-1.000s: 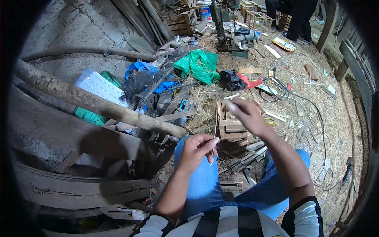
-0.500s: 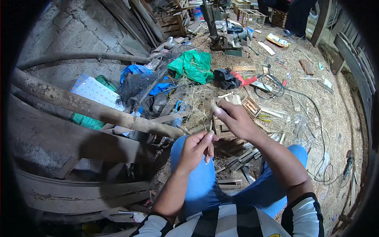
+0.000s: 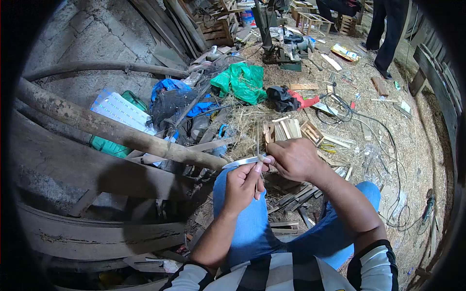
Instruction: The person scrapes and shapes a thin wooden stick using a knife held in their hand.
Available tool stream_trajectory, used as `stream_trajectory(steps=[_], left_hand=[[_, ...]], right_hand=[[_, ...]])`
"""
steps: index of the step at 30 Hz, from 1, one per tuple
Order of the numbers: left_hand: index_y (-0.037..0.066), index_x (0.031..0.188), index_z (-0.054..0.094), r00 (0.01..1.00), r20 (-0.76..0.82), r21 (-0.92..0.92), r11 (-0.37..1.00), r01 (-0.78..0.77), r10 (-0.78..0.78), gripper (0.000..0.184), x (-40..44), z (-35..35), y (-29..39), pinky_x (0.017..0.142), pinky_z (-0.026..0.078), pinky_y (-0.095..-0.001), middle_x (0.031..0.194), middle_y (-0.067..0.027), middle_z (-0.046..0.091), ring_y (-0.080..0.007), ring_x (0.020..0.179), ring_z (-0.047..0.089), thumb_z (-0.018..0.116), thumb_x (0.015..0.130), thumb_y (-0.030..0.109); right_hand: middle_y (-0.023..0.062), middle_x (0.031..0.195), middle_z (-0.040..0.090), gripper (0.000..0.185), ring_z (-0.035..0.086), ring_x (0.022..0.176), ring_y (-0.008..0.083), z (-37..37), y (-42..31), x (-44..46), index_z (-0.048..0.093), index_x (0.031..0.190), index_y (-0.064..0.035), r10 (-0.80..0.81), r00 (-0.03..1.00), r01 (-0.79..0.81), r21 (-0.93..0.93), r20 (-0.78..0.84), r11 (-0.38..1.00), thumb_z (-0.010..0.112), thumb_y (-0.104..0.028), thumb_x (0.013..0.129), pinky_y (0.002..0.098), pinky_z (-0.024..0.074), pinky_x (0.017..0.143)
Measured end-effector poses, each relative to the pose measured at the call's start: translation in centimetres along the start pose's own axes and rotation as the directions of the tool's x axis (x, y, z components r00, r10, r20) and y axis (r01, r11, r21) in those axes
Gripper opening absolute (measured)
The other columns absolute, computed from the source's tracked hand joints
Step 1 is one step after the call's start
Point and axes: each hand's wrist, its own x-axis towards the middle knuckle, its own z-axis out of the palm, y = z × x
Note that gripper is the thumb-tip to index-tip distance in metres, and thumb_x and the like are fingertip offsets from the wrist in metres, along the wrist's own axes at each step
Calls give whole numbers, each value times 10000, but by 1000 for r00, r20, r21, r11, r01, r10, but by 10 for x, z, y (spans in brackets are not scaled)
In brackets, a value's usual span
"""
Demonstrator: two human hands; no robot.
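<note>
My left hand (image 3: pixel 239 190) is closed on a thin wooden stick (image 3: pixel 258 138), pinched between thumb and fingers and standing nearly upright above my left knee. My right hand (image 3: pixel 297 159) grips a knife, its handle hidden in the fist. The bright knife blade (image 3: pixel 239 162) points left and crosses the stick just above my left thumb. Both hands are close together, the right thumb near the stick. Beyond them lie a bundle of pale wood strips (image 3: pixel 286 129) and a small slatted wooden crate (image 3: pixel 311 132).
Yellow-handled pliers (image 3: pixel 327 148) lie right of the crate. A long pole (image 3: pixel 121 135) runs along my left. Ahead are a green plastic bag (image 3: pixel 240 82) and a black and red bundle (image 3: pixel 286 98). Cables (image 3: pixel 383 127) loop on the straw floor. A person's dark trousers (image 3: pixel 387 34) show at the far right.
My right hand has come down and turned, and the knife blade now shows plainly across the stick. A person's legs have come into view at the back right. The view has shifted slightly.
</note>
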Motion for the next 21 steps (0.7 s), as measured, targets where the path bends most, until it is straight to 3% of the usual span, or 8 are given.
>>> stream_trajectory(steps=[5, 7, 9, 11, 13, 17, 21], left_hand=[[-52, 1053, 689, 994, 78, -42, 996, 76, -73, 333, -1, -13, -4, 404, 388, -222, 577, -33, 581, -78, 422, 498, 532, 1097, 239], [-60, 1044, 686, 993, 99, -57, 995, 76, -70, 345, -6, -13, -4, 402, 389, -224, 571, -34, 577, -82, 421, 502, 537, 1095, 247], [-61, 1055, 688, 995, 83, -24, 998, 63, -60, 350, -9, -12, -5, 402, 388, -227, 572, -36, 577, -88, 418, 506, 541, 1092, 254], [-63, 1060, 689, 995, 56, -49, 995, 82, -80, 344, -5, -13, -3, 402, 389, -228, 575, -37, 581, -87, 418, 506, 545, 1090, 248], [-65, 1065, 689, 995, 31, -72, 992, 100, -98, 339, -2, -13, -3, 402, 391, -229, 578, -38, 585, -85, 417, 507, 549, 1088, 242], [-47, 1085, 704, 997, -3, -32, 996, 82, -82, 315, -2, -5, 0, 395, 383, -221, 585, -34, 590, -75, 417, 499, 567, 1082, 236], [-43, 1066, 699, 999, -40, -7, 999, 33, -33, 301, -4, 3, 3, 383, 371, -239, 568, -36, 559, -92, 400, 479, 565, 1077, 226]], right_hand=[[127, 749, 632, 327, 662, 729, 397, -1, 25, 2, 559, 907, -89, 72, 997, -72, -28, 14, 997, 546, -401, 1008, 528, 481, 596], [141, 789, 677, 325, 682, 743, 399, -10, 49, 5, 579, 963, -108, 355, 935, -354, -118, -18, 928, 508, -418, 1026, 536, 505, 622], [146, 805, 686, 318, 683, 750, 401, -19, 62, 4, 589, 981, -115, 353, 935, -356, -94, -46, 930, 506, -418, 1030, 538, 507, 627], [150, 821, 694, 311, 684, 756, 403, -20, 58, 3, 598, 999, -122, 348, 935, -353, -71, -68, 933, 504, -417, 1033, 539, 509, 633], [151, 822, 691, 293, 684, 755, 401, -10, 33, 0, 599, 1005, -128, 240, 970, -238, 36, -44, 971, 510, -406, 1033, 535, 513, 634], [139, 781, 662, 289, 685, 737, 395, -8, 1, -1, 562, 962, -97, 16, 999, -19, 63, 45, 998, 534, -381, 1012, 526, 517, 617], [130, 792, 670, 303, 688, 729, 390, 3, 0, -2, 561, 961, -92, -11, 997, 9, 25, 78, 1000, 530, -390, 1007, 530, 514, 603]])
